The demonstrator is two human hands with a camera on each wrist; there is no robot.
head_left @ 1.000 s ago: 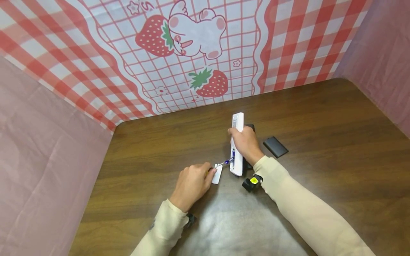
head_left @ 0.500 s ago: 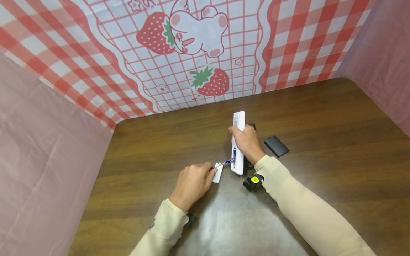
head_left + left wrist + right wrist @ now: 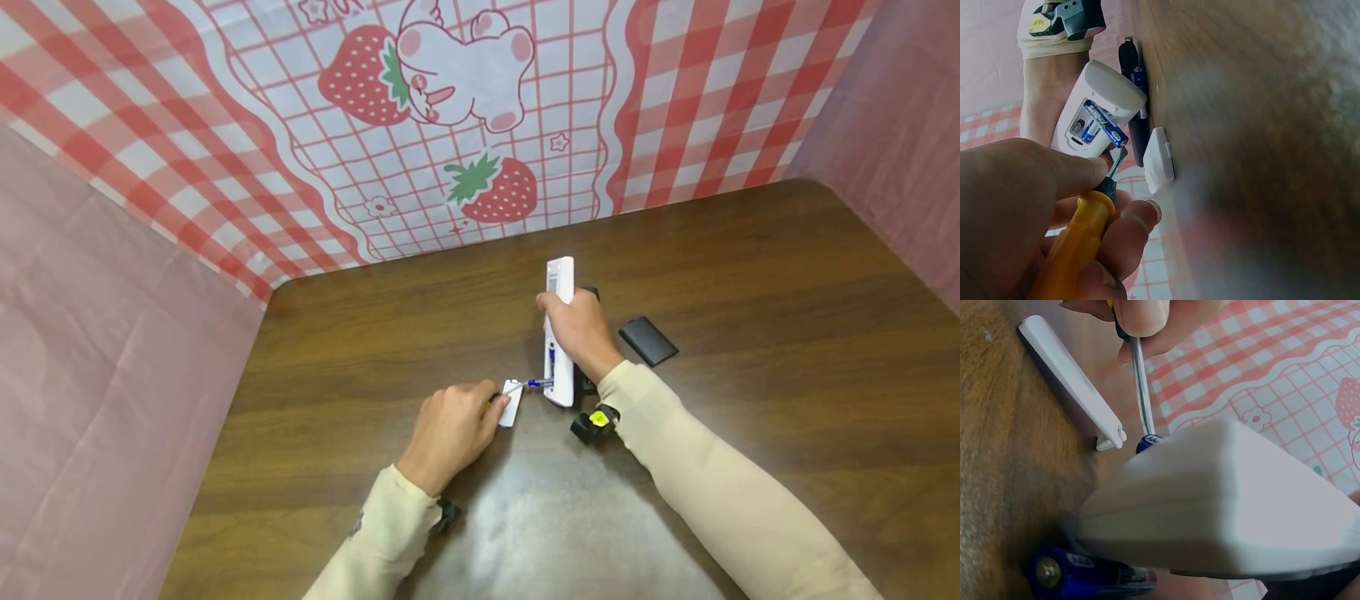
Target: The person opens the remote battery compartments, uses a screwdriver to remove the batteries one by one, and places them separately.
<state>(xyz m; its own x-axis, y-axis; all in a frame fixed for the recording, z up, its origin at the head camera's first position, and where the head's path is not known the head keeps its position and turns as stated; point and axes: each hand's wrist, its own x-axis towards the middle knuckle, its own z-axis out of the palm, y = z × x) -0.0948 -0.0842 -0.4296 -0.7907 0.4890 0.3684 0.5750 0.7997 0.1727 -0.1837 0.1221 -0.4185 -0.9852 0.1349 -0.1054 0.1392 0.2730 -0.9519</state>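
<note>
My left hand [image 3: 452, 433] grips a screwdriver with a yellow handle [image 3: 1075, 247] and a thin metal shaft [image 3: 1142, 387]. Held by my right hand [image 3: 583, 329] is a white remote control [image 3: 1115, 90], its battery compartment uncovered. One blue battery [image 3: 1107, 125] sticks out of the compartment at a slant, and the screwdriver's tip meets its outer end. A second blue battery [image 3: 1090, 131] lies inside. Beneath the remote, on the table, the white battery cover [image 3: 512, 404] sits near my left fingertips.
Behind the white remote, a black remote-like object [image 3: 1139, 140] lies on the wooden table [image 3: 360, 333], mostly hidden. A loose blue battery [image 3: 1079, 575] is beside or on it. Further right is a flat black cover [image 3: 648, 341]. A patterned cloth [image 3: 465, 83] hangs behind the table.
The protruding battery has swung from a slant to nearly level in the head view, its inner end lower in the compartment. Both hands keep their holds and have hardly moved.
</note>
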